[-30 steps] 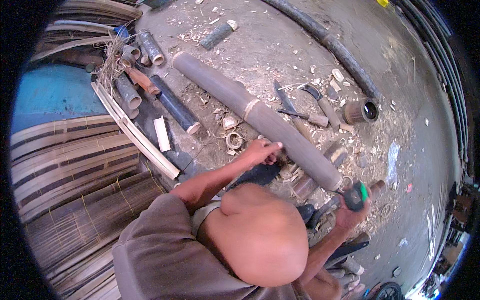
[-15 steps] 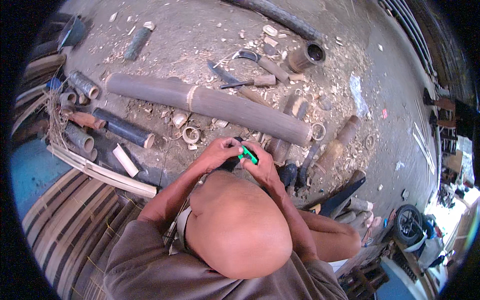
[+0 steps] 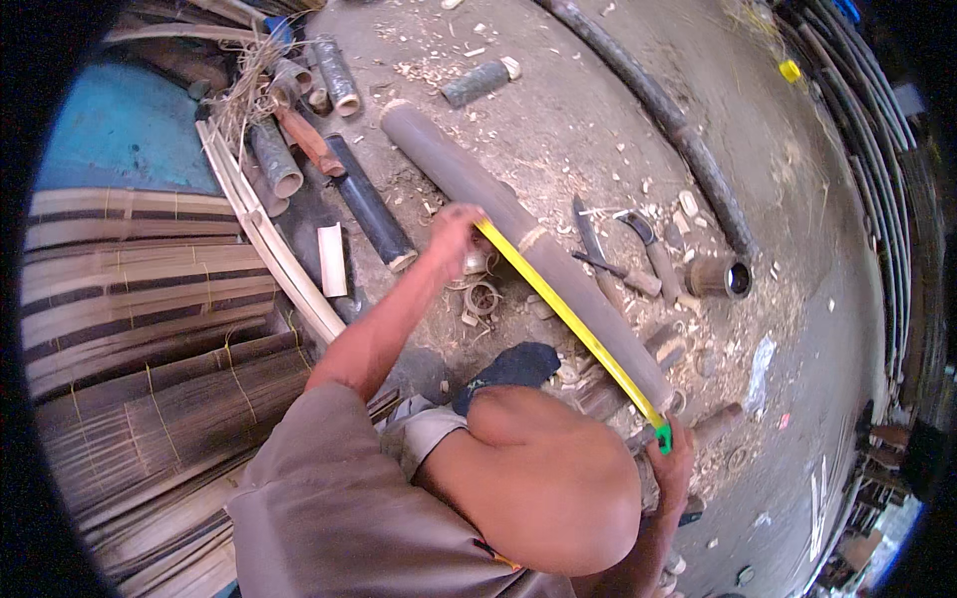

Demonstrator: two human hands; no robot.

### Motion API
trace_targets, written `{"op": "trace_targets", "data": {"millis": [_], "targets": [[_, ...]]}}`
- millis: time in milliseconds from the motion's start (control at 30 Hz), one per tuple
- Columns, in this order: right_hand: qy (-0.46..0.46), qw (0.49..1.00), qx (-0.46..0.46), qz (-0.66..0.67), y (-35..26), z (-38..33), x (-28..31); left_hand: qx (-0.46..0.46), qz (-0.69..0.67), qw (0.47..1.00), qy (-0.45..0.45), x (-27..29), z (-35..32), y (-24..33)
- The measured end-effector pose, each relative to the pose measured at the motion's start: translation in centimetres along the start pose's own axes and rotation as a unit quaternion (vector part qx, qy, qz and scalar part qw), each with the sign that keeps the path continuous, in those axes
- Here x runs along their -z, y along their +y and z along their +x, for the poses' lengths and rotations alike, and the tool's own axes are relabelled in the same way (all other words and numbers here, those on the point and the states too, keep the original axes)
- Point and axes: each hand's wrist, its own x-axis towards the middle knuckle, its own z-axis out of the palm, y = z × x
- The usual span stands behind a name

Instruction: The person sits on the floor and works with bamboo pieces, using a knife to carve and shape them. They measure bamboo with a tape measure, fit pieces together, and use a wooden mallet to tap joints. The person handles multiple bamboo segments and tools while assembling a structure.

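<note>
A long grey bamboo pole [image 3: 469, 179] lies slantwise on the dirt floor in front of me. My left hand [image 3: 454, 227] reaches out and presses the end of a yellow measuring tape [image 3: 568, 319] onto the pole near its middle. The tape runs stretched along the pole down to its green case [image 3: 663, 439], which my right hand [image 3: 676, 470] grips at the pole's near end. My head and shoulders fill the lower middle of the view.
Short cut bamboo sections [image 3: 284, 159] and a dark tube [image 3: 371, 211] lie at the upper left. Two blades [image 3: 590, 244] and an open bamboo stub [image 3: 723, 277] lie right of the pole. Split bamboo mats [image 3: 130, 329] cover the left, and a long dark pole [image 3: 678, 130] runs at the upper right.
Half a second ago both hands were together on the tape case close to my body. Now the left hand has drawn the tape out along the pole, and the right hand holds the case at the near end.
</note>
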Motion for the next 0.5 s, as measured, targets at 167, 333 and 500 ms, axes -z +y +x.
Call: {"op": "trace_targets", "data": {"millis": [167,333,500], "targets": [[0.019,0.996,0.072,-0.042,1.7,1.3,0.9,-0.064,-0.079,0.991,0.081,1.3,5.7,4.2],[-0.003,0.999,0.019,-0.040,-6.4,3.8,-1.3,-0.053,-0.025,0.997,0.053,-1.1,4.7,2.3],[-0.008,0.999,0.040,-0.025,-9.2,6.6,-3.0,-0.065,0.071,0.993,0.064,-1.9,3.5,2.7]]}}
